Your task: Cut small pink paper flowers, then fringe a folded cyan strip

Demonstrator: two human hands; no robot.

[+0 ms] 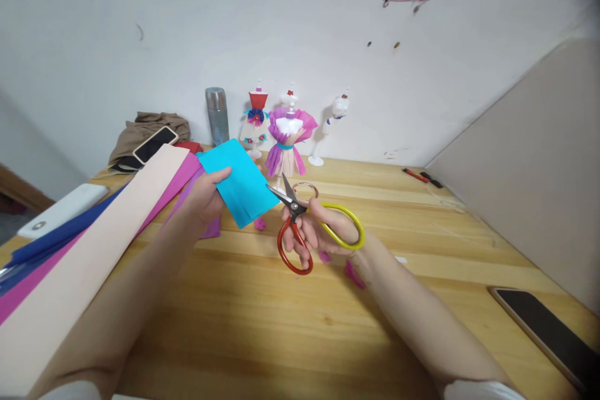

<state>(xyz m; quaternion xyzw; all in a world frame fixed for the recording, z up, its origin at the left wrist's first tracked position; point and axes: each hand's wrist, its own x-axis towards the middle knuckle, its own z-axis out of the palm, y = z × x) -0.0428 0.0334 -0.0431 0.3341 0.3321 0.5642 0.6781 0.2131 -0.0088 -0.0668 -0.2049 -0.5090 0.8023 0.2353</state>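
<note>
A folded piece of turquoise paper [241, 182] is pinched in my left hand [209, 195], thumb on top. Scissors [294, 207] with one red and one yellow handle loop are in my right hand [323, 228], blades spread apart. One blade tip lies at the right edge of the turquoise paper; whether it touches is hard to tell. Just beyond stands a small white dress form [288, 127] wearing a pink, purple and cream paper dress. Pink paper scraps [355, 275] lie on the table by my right wrist.
Long cream, magenta and blue paper strips [117, 225] cover the left side, beside a white case [63, 209]. Behind them are a phone [156, 144], brown cloth [145, 128] and a grey flask [217, 117]. More dress forms [316, 150] stand by the wall. Another phone [544, 331] lies at right.
</note>
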